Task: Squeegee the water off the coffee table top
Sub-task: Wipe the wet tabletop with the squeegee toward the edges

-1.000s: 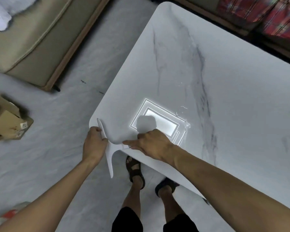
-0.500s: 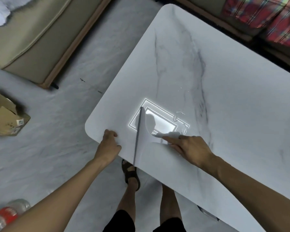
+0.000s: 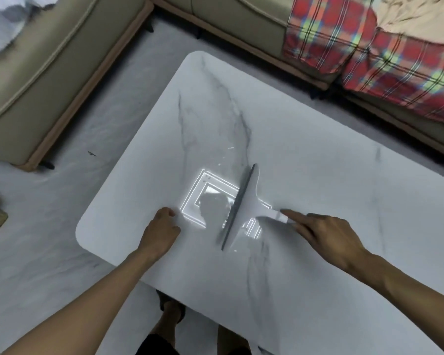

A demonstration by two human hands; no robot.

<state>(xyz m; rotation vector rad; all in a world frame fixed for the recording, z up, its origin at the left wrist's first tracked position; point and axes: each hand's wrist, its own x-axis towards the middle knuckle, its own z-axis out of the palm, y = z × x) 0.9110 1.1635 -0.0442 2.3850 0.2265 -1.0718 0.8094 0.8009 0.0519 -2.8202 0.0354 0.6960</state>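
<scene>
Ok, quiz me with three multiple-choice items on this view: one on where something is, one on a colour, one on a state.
1. Where is the white squeegee with the grey blade?
A. On the floor
B. On the white marble-look coffee table top
C. Leaning on a wall

2. What colour is the fabric blanket draped at upper right?
A. Plain blue
B. Black
C. Red plaid

3. How is the squeegee's handle held?
A. Gripped by the right hand
B. Gripped by both hands
C. Lying free

Answers:
1 B: its blade crosses the bright light reflection on the table top.
2 C: it shows red checks with dark and pale stripes.
3 A: the right hand alone grips the handle, and the left hand rests on the table top apart from the squeegee.
</scene>
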